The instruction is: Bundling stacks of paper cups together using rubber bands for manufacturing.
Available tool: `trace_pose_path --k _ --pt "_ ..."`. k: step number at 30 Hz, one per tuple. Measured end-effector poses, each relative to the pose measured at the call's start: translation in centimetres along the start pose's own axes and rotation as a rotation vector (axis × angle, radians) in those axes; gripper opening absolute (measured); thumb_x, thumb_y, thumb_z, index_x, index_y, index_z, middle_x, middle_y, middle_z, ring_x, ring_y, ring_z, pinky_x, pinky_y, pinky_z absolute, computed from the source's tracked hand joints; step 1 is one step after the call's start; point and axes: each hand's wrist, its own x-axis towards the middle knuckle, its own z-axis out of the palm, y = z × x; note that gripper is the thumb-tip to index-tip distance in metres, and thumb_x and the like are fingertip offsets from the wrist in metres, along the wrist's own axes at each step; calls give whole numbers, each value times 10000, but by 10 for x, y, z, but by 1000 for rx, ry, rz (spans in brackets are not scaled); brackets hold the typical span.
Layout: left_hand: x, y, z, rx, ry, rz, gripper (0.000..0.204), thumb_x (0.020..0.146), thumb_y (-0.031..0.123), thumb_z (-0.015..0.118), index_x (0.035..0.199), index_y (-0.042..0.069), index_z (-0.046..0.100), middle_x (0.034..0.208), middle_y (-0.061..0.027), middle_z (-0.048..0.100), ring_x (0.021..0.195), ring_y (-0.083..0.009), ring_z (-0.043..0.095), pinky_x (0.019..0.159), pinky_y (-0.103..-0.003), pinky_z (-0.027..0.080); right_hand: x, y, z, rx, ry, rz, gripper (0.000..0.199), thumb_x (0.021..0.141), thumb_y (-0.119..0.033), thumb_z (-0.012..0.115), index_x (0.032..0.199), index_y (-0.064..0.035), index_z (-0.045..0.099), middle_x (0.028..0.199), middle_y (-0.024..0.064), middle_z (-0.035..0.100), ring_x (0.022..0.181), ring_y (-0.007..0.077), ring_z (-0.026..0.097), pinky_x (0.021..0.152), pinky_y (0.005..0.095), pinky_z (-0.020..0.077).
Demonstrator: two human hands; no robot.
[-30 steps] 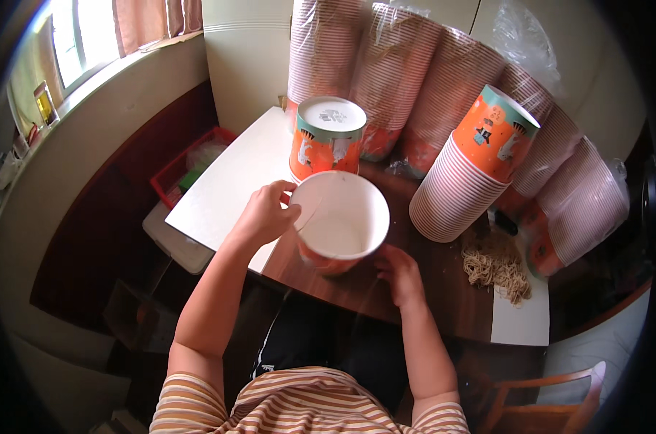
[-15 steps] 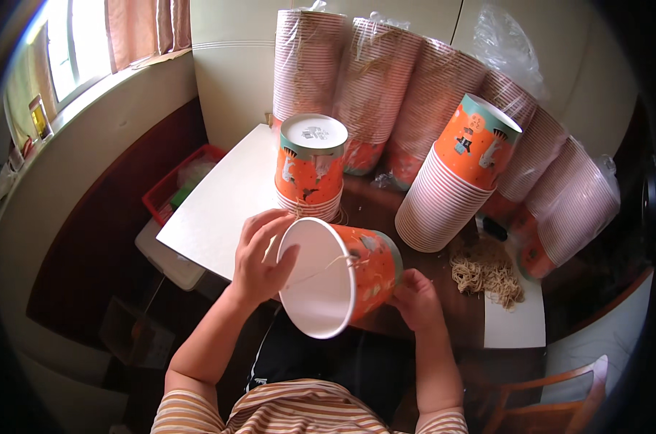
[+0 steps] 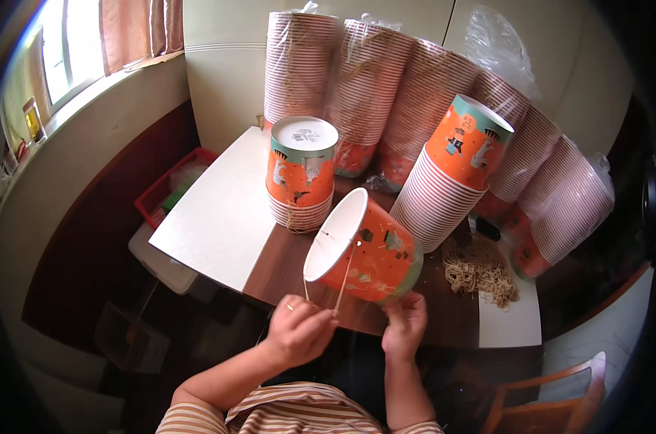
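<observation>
An orange paper bucket (image 3: 380,254) with a green base band and animal pictures lies tilted in front of me, its white mouth turned to the left. My right hand (image 3: 406,324) grips it at the green base end. A thin beige string (image 3: 344,281) runs through the bucket near its rim and hangs down as a loop. The lower end of that loop is pinched in my closed left hand (image 3: 299,331), below the rim. Just beyond stands a short stack of upside-down buckets (image 3: 300,177), with string hanging at its lower rims.
A taller, leaning stack of upside-down buckets (image 3: 443,184) stands to the right. Beside it lies a tangled heap of beige strings (image 3: 479,277). Several plastic-wrapped bucket stacks (image 3: 367,87) line the table's back. A red crate (image 3: 154,205) is left of the table (image 3: 219,210); a wooden chair (image 3: 545,398) is at right.
The bucket has turned and shifted up and right. My left hand has left its rim and drawn the string down into a loop. My right hand still holds the base end.
</observation>
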Motion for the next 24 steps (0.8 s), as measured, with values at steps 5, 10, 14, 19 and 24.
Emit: trace_pose_path --k 5,10,14,19,24 --pt "-23 9 21 224 -94 -68 315 695 127 707 1006 104 662 995 -71 566 973 -240 546 841 -376 395 -17 10 6 68 -8 38 241 824 -106 714 908 -70 490 836 21 568 703 89 529 656 242 456" --pt "-7 5 -15 309 -9 -118 319 707 280 718 979 117 682 879 -19 555 788 -199 517 761 -364 341 -15 5 -4 84 -62 31 239 810 -96 736 910 -58 522 894 2 562 816 70 503 788 224 413" --pt "32 -13 -30 -109 113 -386 226 849 148 625 1029 11 635 954 -133 584 895 -246 574 794 -345 439 -19 9 -5 78 -57 13 221 815 -63 720 914 -56 523 890 6 558 817 74 507 790 222 414" --pt "51 -22 -22 -686 -114 -715 198 929 153 576 1024 -11 635 878 -73 626 837 -116 591 747 -253 463 -25 7 6 -66 -54 -41 223 802 -3 697 904 -56 506 963 41 593 852 79 521 787 232 433" --pt "46 -21 -15 -536 -62 -753 144 924 109 585 931 -19 650 775 2 635 752 -49 559 679 -214 461 -25 4 8 -94 -79 -53 222 805 -11 699 910 -56 508 968 38 587 830 67 511 775 225 432"
